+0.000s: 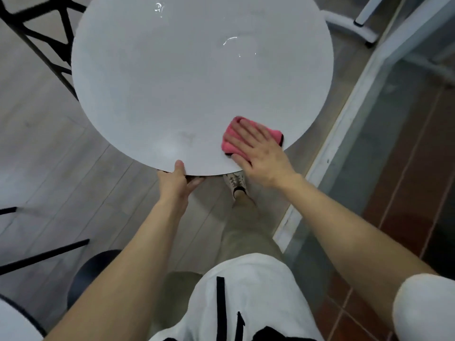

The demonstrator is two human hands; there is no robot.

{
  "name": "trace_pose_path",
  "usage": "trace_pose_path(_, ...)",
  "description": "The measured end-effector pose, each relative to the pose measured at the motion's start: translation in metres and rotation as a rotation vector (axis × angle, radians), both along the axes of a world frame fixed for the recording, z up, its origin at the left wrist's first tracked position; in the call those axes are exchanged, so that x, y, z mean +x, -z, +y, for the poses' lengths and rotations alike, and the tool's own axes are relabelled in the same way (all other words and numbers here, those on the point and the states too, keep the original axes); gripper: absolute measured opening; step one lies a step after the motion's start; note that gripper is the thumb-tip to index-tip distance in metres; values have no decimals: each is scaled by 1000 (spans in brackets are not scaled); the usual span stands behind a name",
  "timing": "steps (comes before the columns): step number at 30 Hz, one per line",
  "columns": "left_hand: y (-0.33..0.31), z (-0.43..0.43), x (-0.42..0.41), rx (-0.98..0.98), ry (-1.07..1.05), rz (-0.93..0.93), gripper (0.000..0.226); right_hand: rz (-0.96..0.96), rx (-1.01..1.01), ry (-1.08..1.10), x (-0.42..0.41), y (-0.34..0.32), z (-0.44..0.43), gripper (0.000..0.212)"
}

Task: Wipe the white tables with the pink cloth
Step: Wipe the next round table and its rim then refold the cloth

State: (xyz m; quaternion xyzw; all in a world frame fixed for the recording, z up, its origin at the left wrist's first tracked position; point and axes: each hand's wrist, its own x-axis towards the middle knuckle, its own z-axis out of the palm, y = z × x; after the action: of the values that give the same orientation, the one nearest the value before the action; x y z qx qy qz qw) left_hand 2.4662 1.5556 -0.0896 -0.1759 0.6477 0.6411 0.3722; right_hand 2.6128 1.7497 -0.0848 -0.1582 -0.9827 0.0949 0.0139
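A round white table (172, 82) fills the upper middle of the head view. A folded pink cloth (230, 141) lies on its near right part, close to the rim. My right hand (258, 151) presses flat on the cloth with straight, spread fingers. My left hand (177, 182) grips the table's near rim, thumb on top and fingers curled under the edge. Wet streaks (236, 44) glisten on the far part of the tabletop.
A black metal chair frame (49, 40) stands at the far left. A dark round stool (96, 271) and black bars (44, 254) sit at the near left. A glass partition with a white frame (344, 124) runs along the right. Another white table's edge (14, 321) shows bottom left.
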Motion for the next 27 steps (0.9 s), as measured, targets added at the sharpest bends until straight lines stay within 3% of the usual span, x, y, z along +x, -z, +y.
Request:
trace_pose_path(3,-1,11,-2,-13,-51,-67,39,-69,-33,439,26,-11,74,63)
trace_pose_path(6,-2,11,-7,-46,-44,-81,41,-52,-40,675,0,-11,44,65)
trace_pose_path(8,-3,8,-9,-63,-40,-70,32,-17,-26,506,-24,-9,-17,63)
trace_pose_path(10,-3,3,-11,-81,-45,-53,33,7,-67,149,-33,-6,-68,59)
trace_pose_path(13,1,-4,-10,-91,-26,-44,42,29,-82,-193,-14,-8,-48,53)
trace_pose_path(15,2,-4,-7,-59,-6,-53,44,66,-81,-117,3,-7,8,48)
trace_pose_path(19,2,6,-10,-21,5,-90,42,-80,-105,462,45,-13,117,64)
trace_pose_path(23,-4,1,-19,9,25,-187,24,-57,-118,706,24,-7,98,66)
trace_pose_path(25,-6,-4,-22,13,30,-215,24,-69,-63,623,6,-7,52,65)
trace_pose_path(27,-9,-8,-24,30,37,-247,28,-48,-45,305,-10,-6,-7,62)
